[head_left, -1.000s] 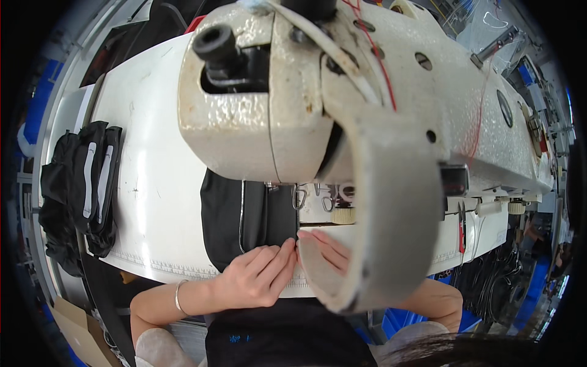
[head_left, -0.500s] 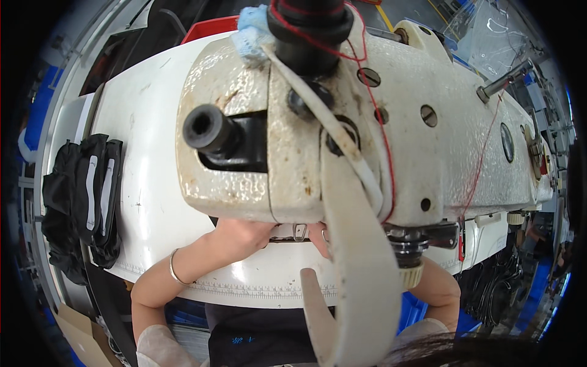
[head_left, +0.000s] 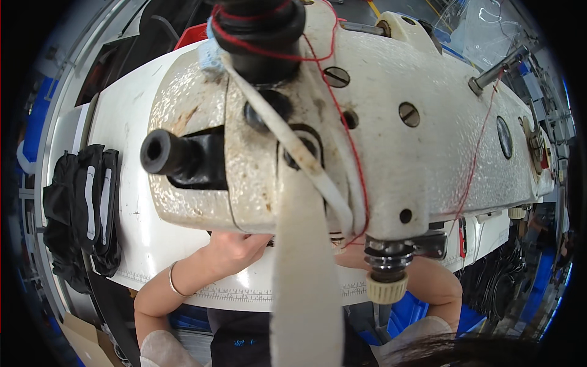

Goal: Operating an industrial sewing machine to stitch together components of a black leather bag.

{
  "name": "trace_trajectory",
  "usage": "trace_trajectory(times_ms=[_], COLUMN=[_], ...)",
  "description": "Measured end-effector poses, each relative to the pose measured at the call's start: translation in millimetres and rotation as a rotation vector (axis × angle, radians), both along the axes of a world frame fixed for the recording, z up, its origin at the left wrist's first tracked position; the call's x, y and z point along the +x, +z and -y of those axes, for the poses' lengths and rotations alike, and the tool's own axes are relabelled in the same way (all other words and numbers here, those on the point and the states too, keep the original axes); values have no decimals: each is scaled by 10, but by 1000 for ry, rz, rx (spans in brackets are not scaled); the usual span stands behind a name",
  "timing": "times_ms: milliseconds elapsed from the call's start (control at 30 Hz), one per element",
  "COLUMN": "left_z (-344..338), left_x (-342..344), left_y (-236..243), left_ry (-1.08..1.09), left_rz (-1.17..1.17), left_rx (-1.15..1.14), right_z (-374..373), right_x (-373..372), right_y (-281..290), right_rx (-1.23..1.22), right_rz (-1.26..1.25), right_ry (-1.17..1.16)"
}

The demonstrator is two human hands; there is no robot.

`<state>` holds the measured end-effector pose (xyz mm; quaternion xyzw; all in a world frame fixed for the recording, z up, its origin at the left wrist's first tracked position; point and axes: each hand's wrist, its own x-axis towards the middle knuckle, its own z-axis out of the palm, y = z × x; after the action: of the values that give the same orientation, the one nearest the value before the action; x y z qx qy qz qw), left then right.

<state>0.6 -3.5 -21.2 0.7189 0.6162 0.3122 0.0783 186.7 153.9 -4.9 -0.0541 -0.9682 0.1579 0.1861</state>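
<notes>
A large cream sewing machine head (head_left: 391, 153) fills the middle and hides the needle area. My left hand (head_left: 231, 252) is just below its left end, over the white table, with its fingers curled and pressed together. A sliver of something dark shows at its fingertips, too little to name. Most of my right hand (head_left: 353, 258) is behind the machine and a pale strip (head_left: 306, 275) hanging in front; its fingers are hidden. Red thread (head_left: 351, 147) runs down the machine to the tension knob (head_left: 387, 287).
Folded black fabric pieces with pale strips (head_left: 92, 208) lie at the table's left edge. A ruler scale (head_left: 238, 296) runs along the white table's near edge. A cardboard box (head_left: 88, 342) stands lower left, and blue bins (head_left: 406, 315) are below the table.
The machine head and pale strip appear shifted left in view. The strip now covers the metal loop seen between my hands, and my right fingers have gone out of sight.
</notes>
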Motion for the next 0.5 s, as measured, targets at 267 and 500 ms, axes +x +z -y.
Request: trace_trajectory(times_ms=[267,500], left_z=[5,-23], left_x=[-23,-51], left_y=[93,101], left_ry=[-31,-44], left_rz=[-33,-55], left_rx=[-31,-32], right_z=[43,71], right_x=[27,55], right_y=[-69,-150], right_rx=[9,13], right_rz=[55,111], right_ry=[32,62])
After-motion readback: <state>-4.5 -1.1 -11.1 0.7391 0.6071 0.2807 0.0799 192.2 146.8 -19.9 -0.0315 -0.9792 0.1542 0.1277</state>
